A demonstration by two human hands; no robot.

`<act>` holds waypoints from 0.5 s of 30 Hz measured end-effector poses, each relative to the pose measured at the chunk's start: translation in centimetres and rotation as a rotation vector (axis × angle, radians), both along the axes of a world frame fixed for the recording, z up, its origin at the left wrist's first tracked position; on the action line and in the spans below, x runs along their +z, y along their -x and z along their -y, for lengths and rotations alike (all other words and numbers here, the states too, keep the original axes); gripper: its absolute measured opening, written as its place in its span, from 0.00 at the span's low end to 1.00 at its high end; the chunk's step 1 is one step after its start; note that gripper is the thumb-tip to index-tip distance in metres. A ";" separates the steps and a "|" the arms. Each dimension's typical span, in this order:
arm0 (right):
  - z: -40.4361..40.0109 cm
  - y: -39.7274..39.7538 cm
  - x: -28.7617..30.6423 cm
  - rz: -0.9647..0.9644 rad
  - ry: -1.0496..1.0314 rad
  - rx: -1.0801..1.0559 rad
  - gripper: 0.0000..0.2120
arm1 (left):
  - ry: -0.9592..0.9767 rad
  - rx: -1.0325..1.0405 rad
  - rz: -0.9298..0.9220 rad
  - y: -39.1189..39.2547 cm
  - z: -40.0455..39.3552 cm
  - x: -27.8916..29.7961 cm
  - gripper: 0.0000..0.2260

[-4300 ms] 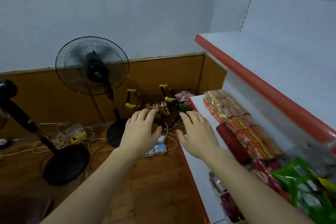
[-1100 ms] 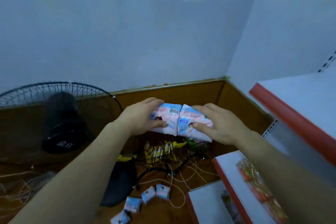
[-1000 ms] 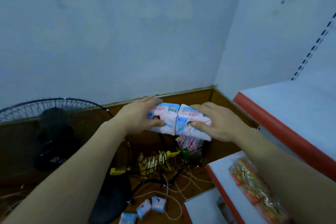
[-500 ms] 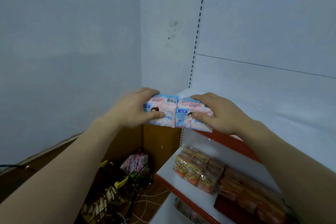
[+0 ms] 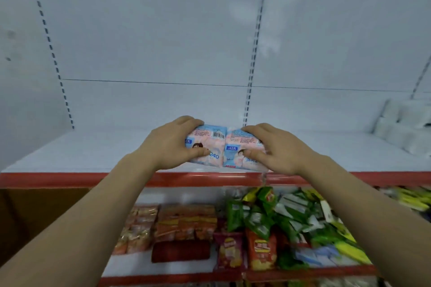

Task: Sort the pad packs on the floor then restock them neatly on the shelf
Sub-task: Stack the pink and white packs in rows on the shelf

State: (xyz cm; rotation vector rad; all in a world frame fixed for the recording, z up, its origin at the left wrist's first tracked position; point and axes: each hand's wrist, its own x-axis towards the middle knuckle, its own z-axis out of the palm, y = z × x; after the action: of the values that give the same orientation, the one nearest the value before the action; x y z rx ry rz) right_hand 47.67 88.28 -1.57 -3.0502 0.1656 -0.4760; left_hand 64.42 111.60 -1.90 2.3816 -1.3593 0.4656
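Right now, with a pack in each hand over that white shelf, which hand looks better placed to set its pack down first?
Probably the left hand. Its pad pack has bare top shelf open beside it, so it can start a row there. The right hand holds its pack equally near, so the margin is slim.

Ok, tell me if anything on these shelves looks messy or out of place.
The green snack bags on the lower shelf lie tumbled at angles, unlike the orange packs stacked squarely beside them. The top shelf looks tidy.
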 end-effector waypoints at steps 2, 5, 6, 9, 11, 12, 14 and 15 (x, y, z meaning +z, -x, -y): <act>3.7 4.1 0.1 -0.006 -0.004 -0.071 0.36 | 0.005 -0.068 0.010 2.5 5.1 0.0 0.33; 9.3 10.1 0.4 -0.020 0.003 -0.161 0.37 | 0.020 -0.143 0.001 6.8 12.4 -0.2 0.34; 11.0 12.0 0.5 -0.026 0.007 -0.187 0.37 | 0.023 -0.165 -0.010 8.3 14.8 -0.4 0.34; 16.4 17.4 0.3 -0.042 0.023 -0.261 0.37 | 0.024 -0.233 -0.018 12.6 21.7 -0.9 0.34; 19.9 20.4 0.0 -0.044 0.019 -0.302 0.35 | 0.041 -0.260 -0.019 15.2 25.9 -1.4 0.34; 21.6 21.5 -0.1 -0.044 0.011 -0.319 0.33 | 0.047 -0.267 -0.024 16.2 27.8 -1.7 0.34; 24.4 23.1 -0.1 -0.051 0.005 -0.343 0.31 | 0.041 -0.279 -0.033 17.8 31.1 -2.1 0.34; 25.6 23.6 -0.2 -0.058 0.006 -0.348 0.31 | 0.034 -0.284 -0.035 18.3 32.6 -2.3 0.34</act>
State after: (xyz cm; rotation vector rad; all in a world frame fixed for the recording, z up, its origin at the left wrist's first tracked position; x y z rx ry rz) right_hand 24.08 62.70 -1.75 -3.0485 0.7062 -0.4023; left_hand 46.12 79.01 -4.20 2.1133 -1.6268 0.3613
